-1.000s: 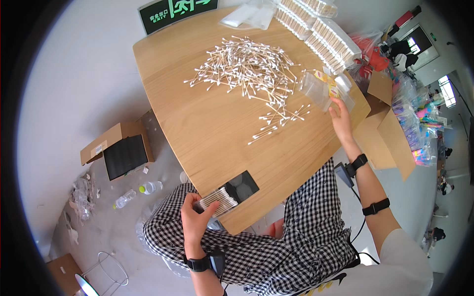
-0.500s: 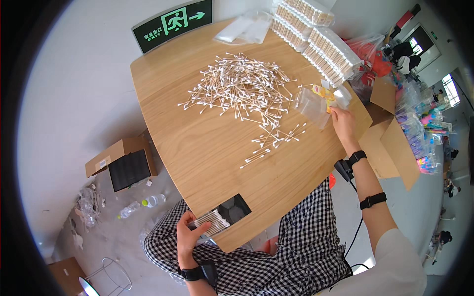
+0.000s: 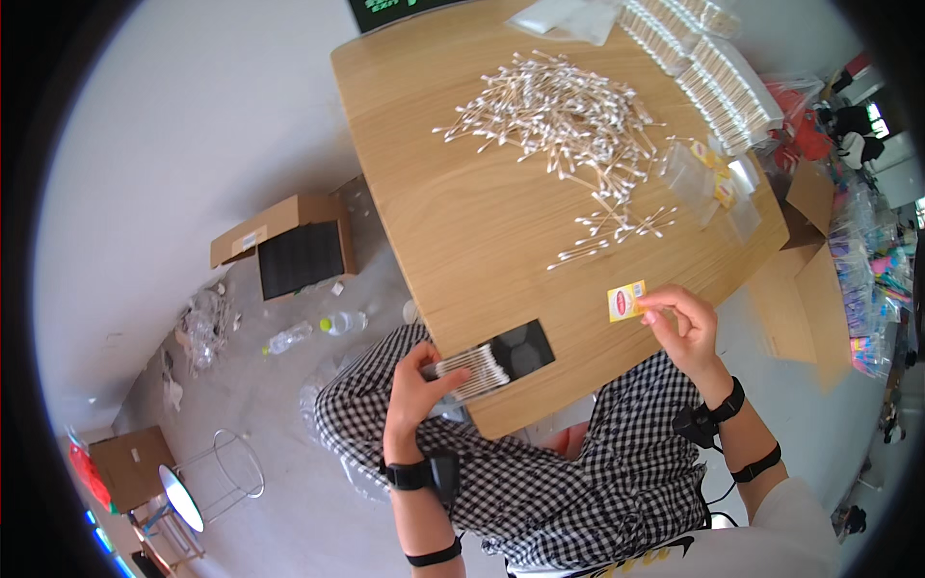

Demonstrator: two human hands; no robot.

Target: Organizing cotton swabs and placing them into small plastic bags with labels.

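Observation:
My left hand [image 3: 424, 385] is closed around a clear pack of cotton swabs [image 3: 482, 373] at the table's near left corner, the white tips facing right. Between the thumb and fingers of my right hand [image 3: 682, 323] is a small yellow and white card [image 3: 626, 302] with a red oval, held above the table's near right part. A large heap of loose cotton swabs [image 3: 568, 111] lies farther back, with a few scattered swabs [image 3: 617, 231] in front of it. Clear plastic bags [image 3: 694, 183] lie right of the heap, with more yellow cards [image 3: 721, 183] among them.
The wooden table [image 3: 443, 241] has a dark rectangular inset [image 3: 525, 349] near its front edge. Filled swab packs [image 3: 727, 91] are stacked at the back right beside flat clear bags [image 3: 568, 17]. Cardboard boxes [image 3: 805, 289] stand right of the table; another box [image 3: 279, 231] and plastic bottles [image 3: 342, 323] are on the floor.
My right hand has come back from the bags toward me, now with one yellow card in its fingers. My left hand still holds the swab pack. The whole view has shifted.

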